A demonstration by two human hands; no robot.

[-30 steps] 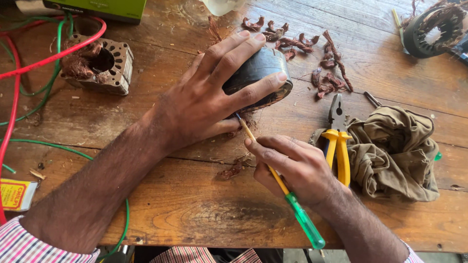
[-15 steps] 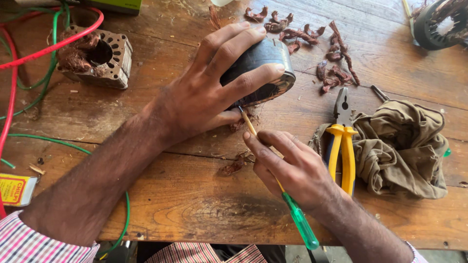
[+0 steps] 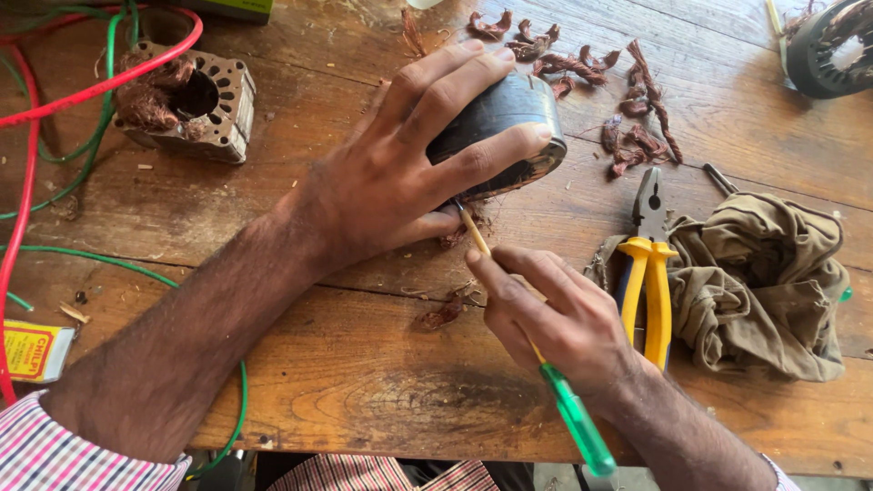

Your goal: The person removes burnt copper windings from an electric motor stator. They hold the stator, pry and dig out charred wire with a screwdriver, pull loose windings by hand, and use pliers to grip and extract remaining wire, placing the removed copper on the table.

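- Two hands work close together at the middle of a worn wooden table (image 3: 364,382), and both are occupied.
- Far out beyond the left forearm, red and green wires (image 3: 55,109) loop past a square stator core (image 3: 195,105) stuffed with copper winding; it sits well clear of the work, likely set aside.
- The left hand (image 3: 400,173) is spread over a dark round stator (image 3: 505,127), fingers wrapped across its top and side, apparently pinning it on its side so the open end faces the other hand.
- Just below that end, the right hand (image 3: 555,318) pinches a thin screwdriver with a green handle (image 3: 573,423) like a pen, its tip reaching into the stator's underside beside the left thumb.
- Scraps of copper wire (image 3: 627,100) lie beyond the left fingertips, and more below the stator.
- Just right of the right hand rest yellow-handled pliers (image 3: 647,273) against a crumpled olive cloth (image 3: 764,282), within easy reach.
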